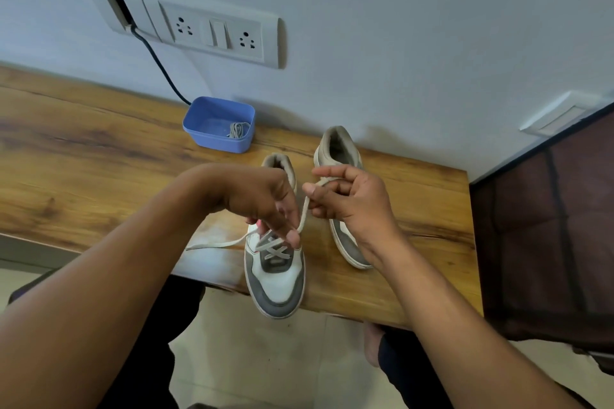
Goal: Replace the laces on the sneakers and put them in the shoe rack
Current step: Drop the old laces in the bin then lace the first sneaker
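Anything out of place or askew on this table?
The sneaker being laced sits with its toe past the wooden table's front edge, so it might tip off. Nothing looks spilled or damaged.

Grey-white left sneaker, partly threaded with a white lace, stands beside right sneaker.

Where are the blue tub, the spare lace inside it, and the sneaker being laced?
blue tub (216,142), head view, front wall.
spare lace (237,129), head view, coiled bundle inside the tub.
sneaker being laced (277,282), head view, white toe panel.
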Action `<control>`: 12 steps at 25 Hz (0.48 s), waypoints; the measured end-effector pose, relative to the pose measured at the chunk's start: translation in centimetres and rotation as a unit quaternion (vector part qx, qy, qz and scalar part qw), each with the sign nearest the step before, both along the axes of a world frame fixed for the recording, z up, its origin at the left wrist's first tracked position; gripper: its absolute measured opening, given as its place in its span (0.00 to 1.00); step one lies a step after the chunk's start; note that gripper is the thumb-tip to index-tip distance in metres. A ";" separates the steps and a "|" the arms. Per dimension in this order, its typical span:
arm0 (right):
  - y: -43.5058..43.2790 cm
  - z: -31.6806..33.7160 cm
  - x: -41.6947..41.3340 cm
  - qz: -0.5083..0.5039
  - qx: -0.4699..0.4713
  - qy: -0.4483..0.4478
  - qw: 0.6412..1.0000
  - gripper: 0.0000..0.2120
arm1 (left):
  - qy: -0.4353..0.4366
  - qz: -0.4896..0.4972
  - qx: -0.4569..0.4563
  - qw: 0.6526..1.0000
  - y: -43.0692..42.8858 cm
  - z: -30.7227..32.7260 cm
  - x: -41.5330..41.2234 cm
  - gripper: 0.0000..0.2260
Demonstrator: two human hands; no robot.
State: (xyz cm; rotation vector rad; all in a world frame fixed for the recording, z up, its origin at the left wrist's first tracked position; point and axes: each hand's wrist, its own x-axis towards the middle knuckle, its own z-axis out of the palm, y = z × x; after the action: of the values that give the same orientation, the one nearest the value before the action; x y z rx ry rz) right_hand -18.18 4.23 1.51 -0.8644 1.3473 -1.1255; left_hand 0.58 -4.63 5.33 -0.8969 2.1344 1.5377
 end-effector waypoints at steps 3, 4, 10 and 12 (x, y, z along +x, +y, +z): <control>-0.3 -0.7 1.2 -0.089 0.021 -0.055 0.994 0.21 | 0.033 0.014 0.014 0.999 -0.2 -0.5 -0.3 0.07; -0.4 -0.9 1.3 -0.109 0.020 -0.059 0.992 0.20 | 0.039 0.016 0.011 0.999 -0.2 -0.6 -0.3 0.07; -0.1 -0.3 1.5 -0.095 -0.003 -0.068 0.993 0.08 | 0.034 0.016 -0.008 0.999 1.2 -1.1 -0.4 0.06; -0.4 -0.1 1.8 -0.094 -0.012 -0.070 0.993 0.08 | 0.036 0.035 -0.077 0.996 0.5 -1.1 0.6 0.06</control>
State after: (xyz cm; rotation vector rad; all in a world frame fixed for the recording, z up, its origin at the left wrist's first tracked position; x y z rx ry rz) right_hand -16.38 3.86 1.38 -0.6719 1.3207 -1.3257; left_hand 1.20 -4.15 4.19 -0.9897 2.3232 1.4738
